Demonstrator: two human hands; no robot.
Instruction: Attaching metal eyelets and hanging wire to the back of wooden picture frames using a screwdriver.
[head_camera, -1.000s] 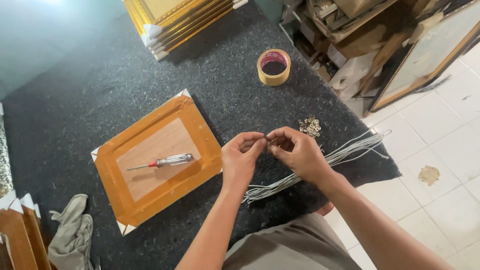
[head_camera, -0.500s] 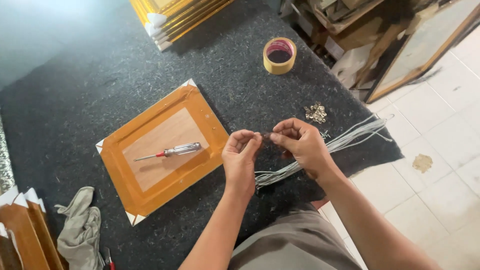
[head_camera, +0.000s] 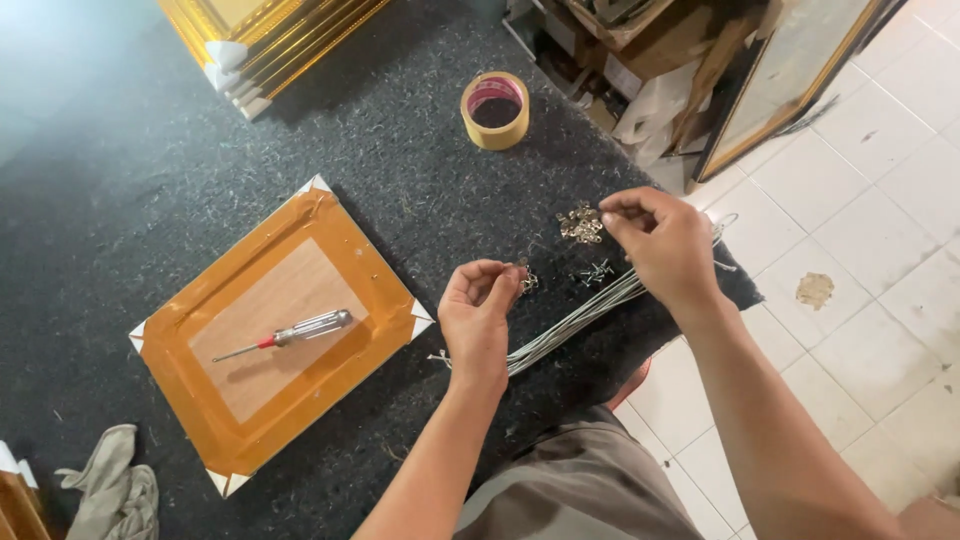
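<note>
Left hand (head_camera: 478, 312): at 5 o'clock of centre, palm up, fingers curled in, thumb and fingertips pinched on a small metal hanger piece (head_camera: 527, 283); wrist resting over the near end of the wires.
Right hand (head_camera: 662, 243): at 3 o'clock, raised just above the mat, fingers bent and drawn together at the tips; whether anything is pinched there cannot be told.
Bundle of grey wires (head_camera: 585, 312): lying on the mat from 6 o'clock up toward 3 o'clock, passing under both hands, far end reaching the mat's edge.
Heap of small metal hangers (head_camera: 580, 224): on the mat at 2 o'clock of the left hand, just beside the right fingertips.
Loose screws (head_camera: 594, 271): scattered between the two hands, near the wires.
Picture frame (head_camera: 275, 335): face down at 9 o'clock of the left hand, brown tape round its backing, white corner guards showing.
Screwdriver (head_camera: 290, 333): resting on the frame's backing board, clear handle toward 3 o'clock, tip toward 9 o'clock.
Roll of tape (head_camera: 495, 110): flat on the mat at 12 o'clock, well apart from the hands.
Stack of gold frames (head_camera: 265, 40): at 11 o'clock, at the far edge of the mat.
Grey cloth (head_camera: 112, 490): crumpled at 7 o'clock, near the frame's lower corner.
Dark felt mat (head_camera: 380, 150): under everything named, ending at white floor tiles at 3 o'clock.
</note>
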